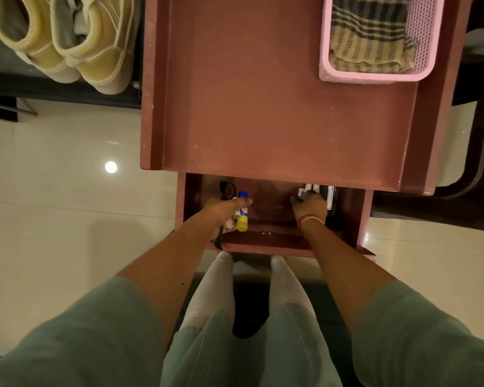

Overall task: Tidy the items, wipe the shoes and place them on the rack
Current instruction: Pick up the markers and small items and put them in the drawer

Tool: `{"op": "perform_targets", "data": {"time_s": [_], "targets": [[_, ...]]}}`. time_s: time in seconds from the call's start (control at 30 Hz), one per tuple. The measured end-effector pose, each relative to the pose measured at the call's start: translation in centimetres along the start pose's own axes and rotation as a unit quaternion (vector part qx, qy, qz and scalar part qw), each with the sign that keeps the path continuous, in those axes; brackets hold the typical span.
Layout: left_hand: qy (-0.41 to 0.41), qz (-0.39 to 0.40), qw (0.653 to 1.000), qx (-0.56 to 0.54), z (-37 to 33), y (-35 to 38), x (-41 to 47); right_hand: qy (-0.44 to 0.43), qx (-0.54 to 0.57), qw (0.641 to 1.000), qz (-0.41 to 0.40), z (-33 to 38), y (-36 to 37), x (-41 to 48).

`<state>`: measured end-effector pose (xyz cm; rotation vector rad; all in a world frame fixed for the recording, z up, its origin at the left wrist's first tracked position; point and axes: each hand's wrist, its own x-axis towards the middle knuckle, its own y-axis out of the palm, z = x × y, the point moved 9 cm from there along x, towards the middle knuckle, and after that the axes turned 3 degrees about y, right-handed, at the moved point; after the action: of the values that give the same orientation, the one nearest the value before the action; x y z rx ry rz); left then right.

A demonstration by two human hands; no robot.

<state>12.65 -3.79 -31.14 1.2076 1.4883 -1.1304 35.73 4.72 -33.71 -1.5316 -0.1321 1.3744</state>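
In the open drawer (pixel 274 238), the left hand (pixel 224 210) grips what may be black scissors (pixel 227 189) beside a glue stick (pixel 242 212). The right hand (pixel 310 206) curls over markers (pixel 330 196). Tidying is underway. Farther off, the cloth (pixel 369 37) lies in the pink basket (pixel 375 76), and the shoes (pixel 67 43) at far left await wiping.

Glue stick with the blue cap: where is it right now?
Head view: the glue stick lies in the left part of the open drawer, partly under the left hand, just right of the black scissors; the right hand grips pens opposite.
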Motion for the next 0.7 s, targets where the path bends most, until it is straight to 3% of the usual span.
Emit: {"op": "perform_targets", "data": {"time_s": [0.1,0.17,0.23,0.33,0.57,0.63,0.7], "targets": [[0.013,0.005,0.999,0.036,-0.9,0.3,-0.4,0.030,0.178,0.982,0.048,0.8,0.1,-1.5],[0.023,0.019,0.998,0.046,-1.4,0.7,-0.8,0.072,0.331,0.922,0.187,2.3,2.2,-4.6],[0.036,0.035,0.997,0.054,-1.9,1.2,-1.0,0.108,0.410,0.854,0.300,3.9,3.6,-7.9],[0.051,0.029,0.997,0.053,-2.3,1.3,-0.8,0.131,0.505,0.786,0.333,4.7,3.6,-9.6],[0.075,0.012,0.996,0.049,-2.7,1.3,-1.1,0.091,0.443,0.820,0.352,4.5,3.9,-10.6],[0.083,0.008,0.996,0.016,-2.9,1.3,-1.0,0.103,0.433,0.840,0.310,4.0,3.7,-9.1],[0.084,0.008,0.996,0.001,-3.0,1.1,-1.0,0.109,0.375,0.896,0.212,2.4,2.9,-6.6]]}}
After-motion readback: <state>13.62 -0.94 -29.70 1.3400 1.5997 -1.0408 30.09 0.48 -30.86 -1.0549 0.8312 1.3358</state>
